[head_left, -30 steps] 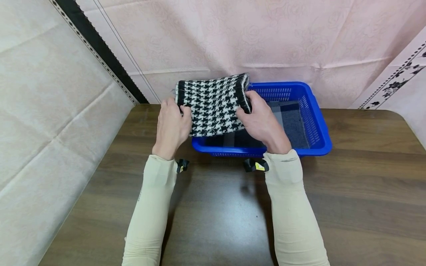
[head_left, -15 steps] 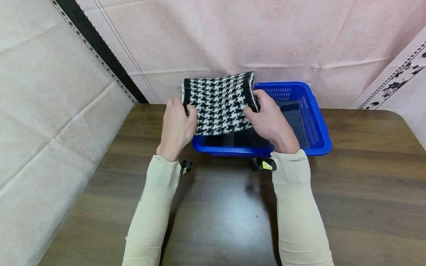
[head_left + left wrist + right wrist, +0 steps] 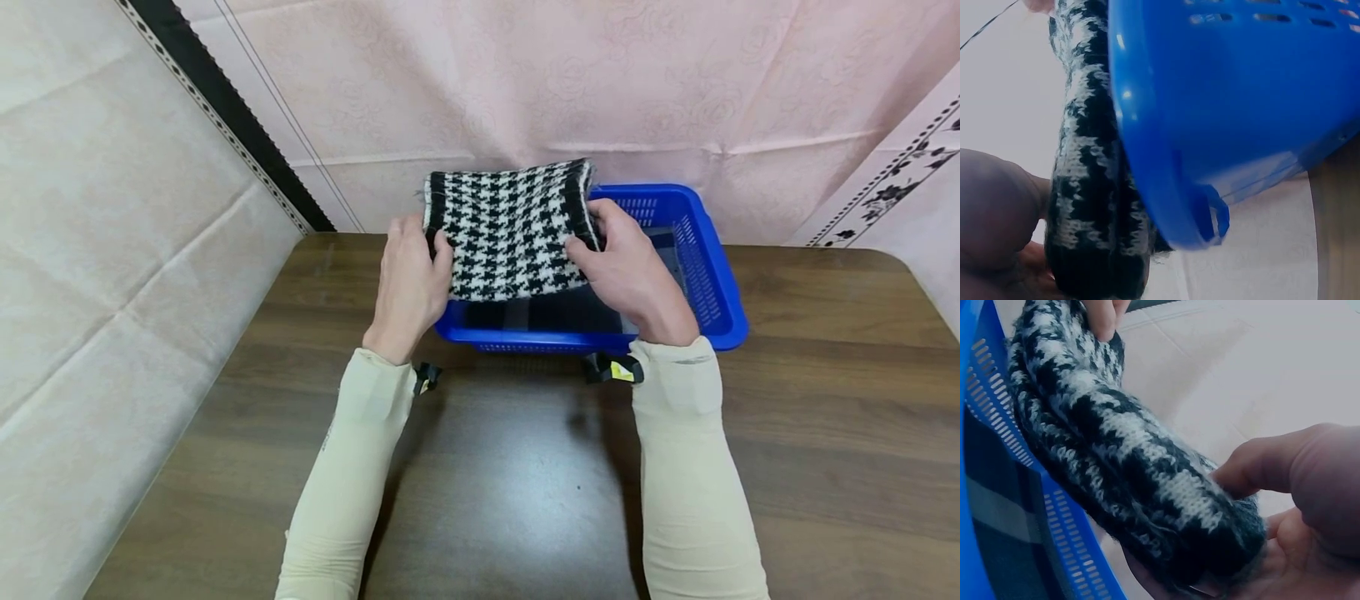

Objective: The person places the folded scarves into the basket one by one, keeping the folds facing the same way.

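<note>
A folded black-and-white houndstooth knit scarf is held up over the left part of a blue plastic basket. The left hand grips its left edge, thumb on the near face. At the opposite edge the right hand pinches it, thumb on top and fingers underneath. In the right wrist view the folded layers of the scarf lie between thumb and fingers. The left wrist view has the scarf close against the basket's rim; whether they touch I cannot tell.
Dark folded cloth with grey bands lies in the basket, partly hidden by the scarf and right hand. The basket stands on a brown wooden table, near its back edge. Pale patterned sheets hang behind and at the left.
Both hands have moved steadily to the right, and slightly upward in view, carrying the scarf further over the basket. The grips look the same. The basket has stayed in place.
</note>
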Demonstrator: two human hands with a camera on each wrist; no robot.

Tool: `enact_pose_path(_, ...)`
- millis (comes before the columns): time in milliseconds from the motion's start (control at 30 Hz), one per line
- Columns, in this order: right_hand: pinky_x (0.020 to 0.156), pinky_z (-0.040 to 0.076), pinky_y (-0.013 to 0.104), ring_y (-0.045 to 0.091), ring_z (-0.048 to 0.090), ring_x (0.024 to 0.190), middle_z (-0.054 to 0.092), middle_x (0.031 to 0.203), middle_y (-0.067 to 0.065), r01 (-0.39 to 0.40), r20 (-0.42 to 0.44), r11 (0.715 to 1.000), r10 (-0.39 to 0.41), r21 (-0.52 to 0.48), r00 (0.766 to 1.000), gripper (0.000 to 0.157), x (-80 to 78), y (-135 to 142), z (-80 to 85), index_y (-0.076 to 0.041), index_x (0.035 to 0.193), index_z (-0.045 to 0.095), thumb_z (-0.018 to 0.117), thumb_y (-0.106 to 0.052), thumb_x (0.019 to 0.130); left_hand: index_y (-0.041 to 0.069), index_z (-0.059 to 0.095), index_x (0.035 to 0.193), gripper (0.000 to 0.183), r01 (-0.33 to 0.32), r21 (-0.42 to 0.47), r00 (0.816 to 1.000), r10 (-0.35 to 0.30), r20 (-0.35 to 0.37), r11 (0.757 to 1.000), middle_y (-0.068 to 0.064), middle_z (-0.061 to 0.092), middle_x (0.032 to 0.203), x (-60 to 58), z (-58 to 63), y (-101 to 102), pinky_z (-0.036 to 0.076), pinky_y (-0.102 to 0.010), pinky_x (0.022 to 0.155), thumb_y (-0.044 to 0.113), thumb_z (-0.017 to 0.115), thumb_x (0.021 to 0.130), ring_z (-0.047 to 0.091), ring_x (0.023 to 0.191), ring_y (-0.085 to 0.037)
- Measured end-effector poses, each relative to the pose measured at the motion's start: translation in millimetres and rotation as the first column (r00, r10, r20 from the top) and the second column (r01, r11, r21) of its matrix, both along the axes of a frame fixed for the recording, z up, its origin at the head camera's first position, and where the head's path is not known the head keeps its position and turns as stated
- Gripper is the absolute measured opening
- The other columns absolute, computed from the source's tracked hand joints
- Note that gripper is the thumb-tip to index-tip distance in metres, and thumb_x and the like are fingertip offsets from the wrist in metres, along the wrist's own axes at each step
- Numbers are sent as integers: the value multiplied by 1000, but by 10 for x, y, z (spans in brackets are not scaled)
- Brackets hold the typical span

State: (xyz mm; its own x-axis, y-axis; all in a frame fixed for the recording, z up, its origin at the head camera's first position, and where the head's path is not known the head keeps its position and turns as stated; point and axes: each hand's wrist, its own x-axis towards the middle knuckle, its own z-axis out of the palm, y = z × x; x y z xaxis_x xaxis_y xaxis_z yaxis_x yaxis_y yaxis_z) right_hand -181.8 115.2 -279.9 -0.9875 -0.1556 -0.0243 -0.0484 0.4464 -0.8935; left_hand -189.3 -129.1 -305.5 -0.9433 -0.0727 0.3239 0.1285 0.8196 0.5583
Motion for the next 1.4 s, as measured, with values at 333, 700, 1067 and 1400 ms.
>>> enact_pose_path(333,95,48,30,21,58,117,57,141,11,-31,-20,999,31,37,999,55,22,258,23,-11,155,36,55,-27,106,-6,49,143,47,60,12,997,-59,-57,998,-22,55,137,11,-25,100,45,-46,109,26,44,109,54,126,-36)
enact_pose_path(700,98,41,35,20,54,125,57,142,9,-48,-27,992,52,117,998,60,18,513,-20,-14,155,35,58,-36,104,-8,49,143,45,149,-16,978,-150,-142,989,-24,57,132,6,-121,226,49,-44,104,21,46,109,58,119,-35)
enact_pose_path(1067,91,40,21,13,53,116,56,135,8,-22,-44,992,27,124,999,54,21,676,-85,-11,146,43,61,-38,102,-9,40,150,48,244,-18,951,-243,-190,970,-25,54,134,7,-222,331,49,-42,106,13,46,109,59,116,-34)
enact_pose_path(1400,88,40,16,4,57,104,63,125,3,-25,-35,995,29,99,999,48,26,783,-142,-10,140,45,62,-34,102,-8,31,156,53,272,-40,951,-275,-142,962,-25,51,142,6,-267,423,46,-42,110,10,45,108,55,125,-33)
